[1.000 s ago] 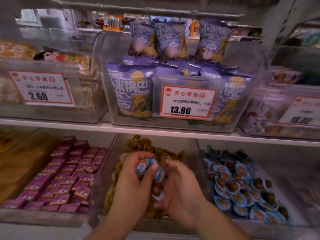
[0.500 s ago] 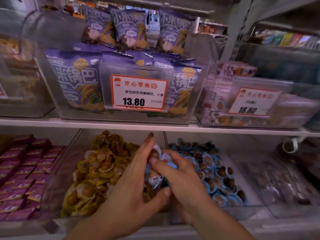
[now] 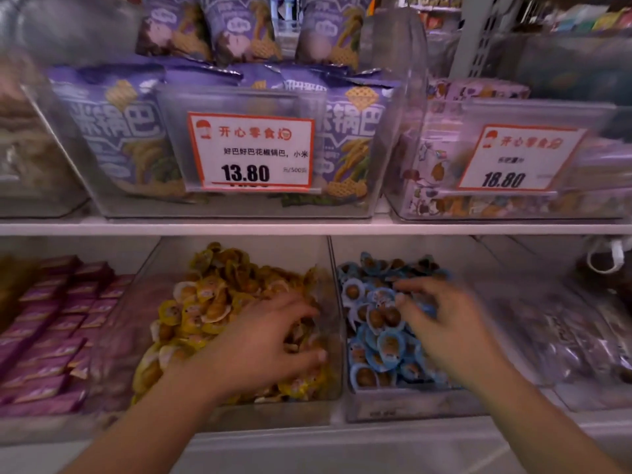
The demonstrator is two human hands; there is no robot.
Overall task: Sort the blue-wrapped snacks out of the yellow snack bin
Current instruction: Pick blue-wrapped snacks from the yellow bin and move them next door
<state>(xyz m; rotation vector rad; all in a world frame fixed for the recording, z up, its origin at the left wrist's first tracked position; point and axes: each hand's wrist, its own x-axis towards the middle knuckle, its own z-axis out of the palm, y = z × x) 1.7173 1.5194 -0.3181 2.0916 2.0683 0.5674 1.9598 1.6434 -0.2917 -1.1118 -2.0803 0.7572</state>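
Purple snack bags (image 3: pixel 116 131) behind a 13.80 price tag (image 3: pixel 251 152); purple packets (image 3: pixel 54 323) lower left.

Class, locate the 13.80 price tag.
Head view, centre: the 13.80 price tag fronts the upper shelf's clear bin of purple bags, directly above the yellow snack bin.

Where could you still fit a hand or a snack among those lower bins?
The blue bin shows bare space behind its blue snacks, toward the back wall. The yellow bin is heaped nearly full, with the left hand in it. The right hand hovers over the blue pile.
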